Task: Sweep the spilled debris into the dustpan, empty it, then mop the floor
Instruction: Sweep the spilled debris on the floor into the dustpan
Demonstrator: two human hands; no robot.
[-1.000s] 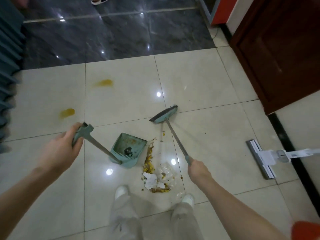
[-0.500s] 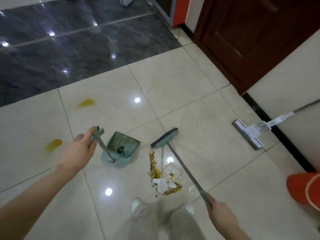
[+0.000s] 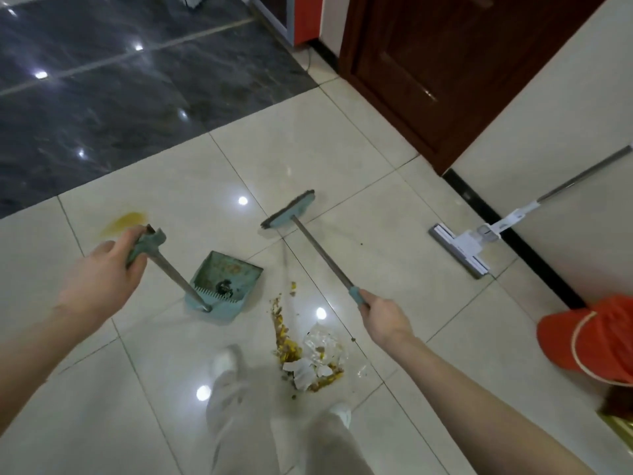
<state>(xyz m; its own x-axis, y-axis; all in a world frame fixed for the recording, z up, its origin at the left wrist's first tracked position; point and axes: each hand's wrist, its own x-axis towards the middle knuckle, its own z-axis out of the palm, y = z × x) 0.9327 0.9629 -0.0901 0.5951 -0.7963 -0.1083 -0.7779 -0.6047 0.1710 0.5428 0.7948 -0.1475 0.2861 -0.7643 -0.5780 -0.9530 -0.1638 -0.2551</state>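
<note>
Head view, one frame, wide-angle, edges bent.

- Left hand [image 3: 102,279]: fingers [image 3: 135,241] curled round the teal grip atop the dustpan [image 3: 222,308] pole. The thumb side is hidden behind the hand.
- Dustpan: stands on the floor [image 3: 376,207] ahead of the left shoe [image 3: 224,361]. It holds a dark lump and brownish smears, too small to identify.
- Right hand [image 3: 385,318]: only the back shows, closed round the teal end of the broom [image 3: 322,255] shaft. The fingertips are hidden beneath.
- Broom: the head lies out beyond the dustpan, on a tile joint. Whether the bristles touch the floor cannot be told.
- Debris [image 3: 308,358]: a pile on the floor between dustpan and right hand, just ahead of the shoes. It holds yellow-brown crumbs, white scraps and a clear crumpled film. A thin crumb trail runs up toward the dustpan's right side and stops short of it. The broom head is well apart from the pile.
- Stain [image 3: 125,222]: yellow, on the tile, partly hidden behind the left hand.
- Mop [image 3: 457,250]: flat head on the floor near the wall's dark skirting. Its pole is cut off at the right edge.
- Orange object [image 3: 589,341]: at the right edge, cut off, with a pale hoop on it. Its identity is unclear.
- Legs and shoes are motion-blurred.
</note>
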